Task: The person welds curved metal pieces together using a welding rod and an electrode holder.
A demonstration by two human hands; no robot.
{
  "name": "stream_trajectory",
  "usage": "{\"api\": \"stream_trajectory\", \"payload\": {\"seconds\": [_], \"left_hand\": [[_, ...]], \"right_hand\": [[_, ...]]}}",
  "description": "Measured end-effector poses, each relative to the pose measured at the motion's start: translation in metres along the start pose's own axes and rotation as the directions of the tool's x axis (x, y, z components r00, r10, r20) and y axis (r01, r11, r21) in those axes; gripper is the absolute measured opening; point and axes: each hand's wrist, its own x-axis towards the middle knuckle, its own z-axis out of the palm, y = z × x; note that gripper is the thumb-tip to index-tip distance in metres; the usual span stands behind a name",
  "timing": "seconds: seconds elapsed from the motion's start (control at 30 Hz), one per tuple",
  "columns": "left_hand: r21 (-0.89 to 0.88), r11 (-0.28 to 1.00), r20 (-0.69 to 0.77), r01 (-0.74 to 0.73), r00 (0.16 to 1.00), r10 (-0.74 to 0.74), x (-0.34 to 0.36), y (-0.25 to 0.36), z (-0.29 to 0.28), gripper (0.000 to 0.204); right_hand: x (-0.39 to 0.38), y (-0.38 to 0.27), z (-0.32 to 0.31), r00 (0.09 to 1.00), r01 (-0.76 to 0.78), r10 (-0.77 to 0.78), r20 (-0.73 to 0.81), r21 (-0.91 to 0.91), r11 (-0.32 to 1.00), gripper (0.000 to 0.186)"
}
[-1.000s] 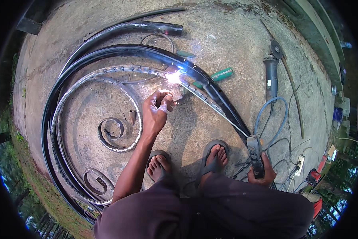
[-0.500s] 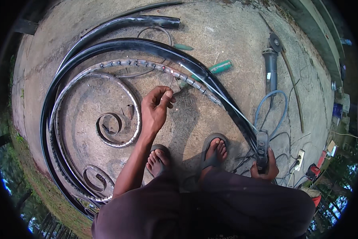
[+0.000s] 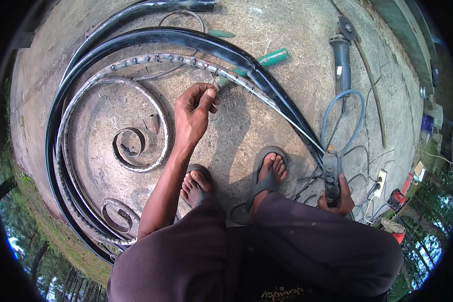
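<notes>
My left hand (image 3: 195, 108) pinches a thin metal wire (image 3: 215, 80) beside a silvery curved strip (image 3: 166, 59) with short pieces along it. My right hand (image 3: 337, 199) grips a dark welding holder (image 3: 331, 176); its long pale rod (image 3: 294, 123) slants up-left to that strip. No glow shows at the rod's tip. A broad black curved metal length (image 3: 196, 40) arcs above and right of the strip, across a green cylindrical piece (image 3: 274, 57). Scrolled metal bands (image 3: 140, 146) lie to the left of my left hand.
On the concrete (image 3: 251, 128) at the right lie an angle grinder (image 3: 343, 70), a bar (image 3: 372, 90), a blue loop of hose or cable (image 3: 360, 121), cables and a white power strip (image 3: 379, 186). My sandalled feet (image 3: 269, 168) stand below the metalwork. Grass (image 3: 45, 211) borders the left.
The bright welding arc and sparks seen a second ago are gone. Both hands and the metalwork sit higher in the view. The rod's tip has shifted slightly away from my pinching fingers since then.
</notes>
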Motion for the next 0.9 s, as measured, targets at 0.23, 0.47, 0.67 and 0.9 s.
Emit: {"api": "stream_trajectory", "payload": {"seconds": [0.23,0.47,0.67,0.9], "left_hand": [[0.021,1.0,-0.02,0.016,1.0,-0.016,-0.001,-0.001,-0.001,0.019],[0.018,1.0,0.0,-0.021,1.0,0.021,0.001,0.001,0.0,0.019],[0.049,0.999,-0.054,0.02,0.998,-0.017,-0.003,0.004,0.0,0.018],[0.049,0.999,-0.03,0.014,0.999,-0.013,0.0,0.001,-0.002,0.018]], "right_hand": [[-0.005,0.007,0.008,0.999,-0.04,0.039,-0.025,-0.009,0.999,0.064],[0.01,0.001,0.006,1.0,0.005,-0.006,-0.029,-0.036,0.999,0.061],[0.011,0.0,0.007,1.0,0.026,-0.026,-0.002,-0.043,0.999,0.065],[0.008,-0.001,0.004,0.997,-0.051,0.052,0.053,-0.019,0.998,0.069]]}}
